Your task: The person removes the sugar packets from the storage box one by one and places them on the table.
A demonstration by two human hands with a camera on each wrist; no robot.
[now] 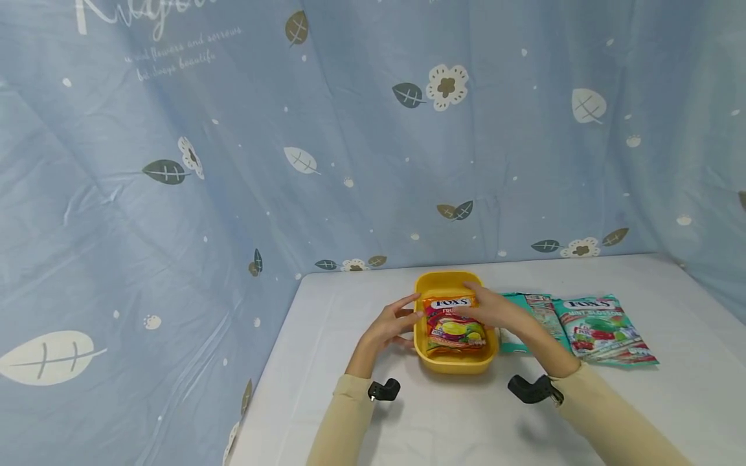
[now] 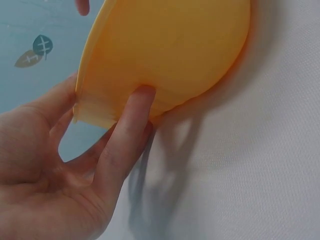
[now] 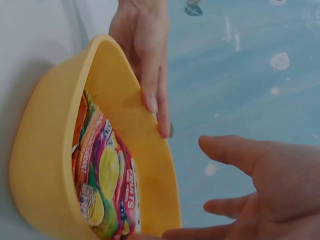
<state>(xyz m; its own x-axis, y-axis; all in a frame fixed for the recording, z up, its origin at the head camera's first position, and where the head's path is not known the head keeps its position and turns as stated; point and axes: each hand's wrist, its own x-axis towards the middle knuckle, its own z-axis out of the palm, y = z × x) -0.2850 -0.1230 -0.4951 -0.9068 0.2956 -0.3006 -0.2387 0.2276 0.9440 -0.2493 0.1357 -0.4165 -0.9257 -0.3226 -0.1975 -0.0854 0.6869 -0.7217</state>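
A yellow plastic basin [image 1: 457, 367] stands on the white table with a red and orange bag of Fox's Fruits candy [image 1: 451, 327] lying in it. At its left side, my left hand [image 1: 384, 327] grips the wall, with fingertips over the rim and others against the outer wall [image 2: 185, 55]. My right hand [image 1: 495, 309] reaches over the right rim, its fingers spread loosely above the candy bag. The right wrist view shows those fingers [image 3: 230, 150] apart, with the lowest ones close to the rim. Part of the candy bag is hidden by the right hand.
Two teal candy bags lie to the right of the basin: one [image 1: 542, 307] partly behind the right forearm, and a Fox's Mint Blossom bag [image 1: 603, 331] farther right. A blue curtain [image 1: 350, 129] with leaf and flower prints hangs behind the white table [image 1: 326, 304].
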